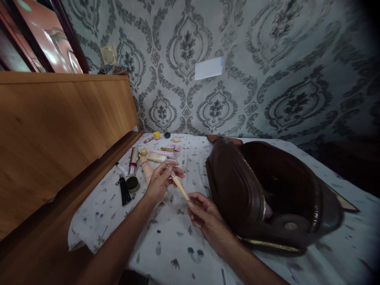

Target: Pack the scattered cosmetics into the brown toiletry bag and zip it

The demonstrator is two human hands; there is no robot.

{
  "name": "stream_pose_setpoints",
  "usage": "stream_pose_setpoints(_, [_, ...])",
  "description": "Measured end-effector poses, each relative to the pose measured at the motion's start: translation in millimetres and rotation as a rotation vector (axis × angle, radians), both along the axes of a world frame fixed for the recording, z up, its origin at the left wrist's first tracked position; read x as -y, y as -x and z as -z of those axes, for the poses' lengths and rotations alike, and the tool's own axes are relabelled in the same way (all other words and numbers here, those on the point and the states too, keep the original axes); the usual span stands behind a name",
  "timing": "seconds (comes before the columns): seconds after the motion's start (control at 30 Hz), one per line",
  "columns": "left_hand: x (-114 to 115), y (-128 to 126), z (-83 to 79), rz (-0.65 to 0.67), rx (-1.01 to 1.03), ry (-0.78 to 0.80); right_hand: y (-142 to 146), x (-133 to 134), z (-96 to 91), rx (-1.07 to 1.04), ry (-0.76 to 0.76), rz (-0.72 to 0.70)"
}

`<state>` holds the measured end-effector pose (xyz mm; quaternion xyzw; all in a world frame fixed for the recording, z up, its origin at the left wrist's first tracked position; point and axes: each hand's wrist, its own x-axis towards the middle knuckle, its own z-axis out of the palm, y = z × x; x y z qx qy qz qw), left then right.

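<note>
A slim beige cosmetic tube (180,187) is held slantwise between both hands, above the patterned bedsheet. My left hand (158,183) has its fingers closed around the upper end, where a shiny, pale cap-like part shows between thumb and fingers. The lower end is pinched between the thumb and fingers of my right hand (206,217). Just beyond my left hand lies a larger peach-coloured tube (146,169), partly hidden by that hand. Close to my right hand sits a dark brown leather bag (234,186), unzipped, its inside mostly in shadow.
Left of my hands lie a black tube (124,190), a dark round jar (132,184) and a brown-and-silver bottle (133,162). Farther back are a cream tube (156,157), a yellow-lidded jar (156,135) and several small cosmetics. A wooden headboard (65,118) borders the left; a patterned wall (190,95) stands behind.
</note>
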<state>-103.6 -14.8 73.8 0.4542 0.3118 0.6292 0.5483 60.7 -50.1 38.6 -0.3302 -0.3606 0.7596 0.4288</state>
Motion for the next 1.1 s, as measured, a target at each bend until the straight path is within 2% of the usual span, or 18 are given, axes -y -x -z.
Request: stream_pose_setpoints(1.1, [-0.3,1.3,-0.2,0.02,-0.046,0.018,1.6,-0.6,3.8,0.065,-0.129,-0.052])
